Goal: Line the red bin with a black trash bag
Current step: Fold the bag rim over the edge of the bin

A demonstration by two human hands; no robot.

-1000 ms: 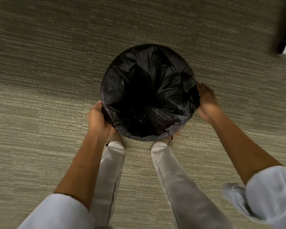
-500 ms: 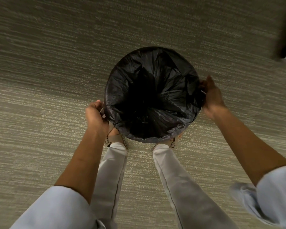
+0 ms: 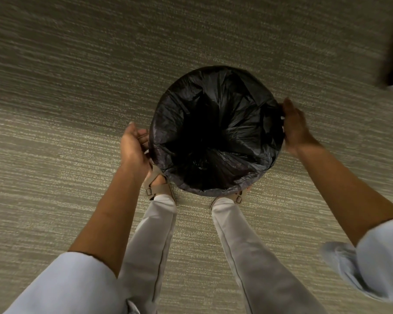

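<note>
Closest to us are our own legs and our sandals [image 3: 159,188], standing on the carpet [image 3: 77,109]. The bin sits right in front of our toes, but we cannot see any red on it, because the black bag [image 3: 216,132] covers its whole top and hangs down inside.

Our left hand [image 3: 133,147] is at the left side of the rim. Its fingers [image 3: 143,139] are curled and seem to pinch the bag's edge, just where the plastic folds over. Our right hand [image 3: 296,126] is at the far right side of the rim. It looks blurry. Its fingers lie flat against the bag, and we cannot tell if they hold any plastic.

We think we are at the last step: pulling the bag's edge down around the rim. Between our two hands the bag looks snug already. Next we should tug the edge down a bit more under each set of fingers, softly, so the thin plastic does not rip.
</note>
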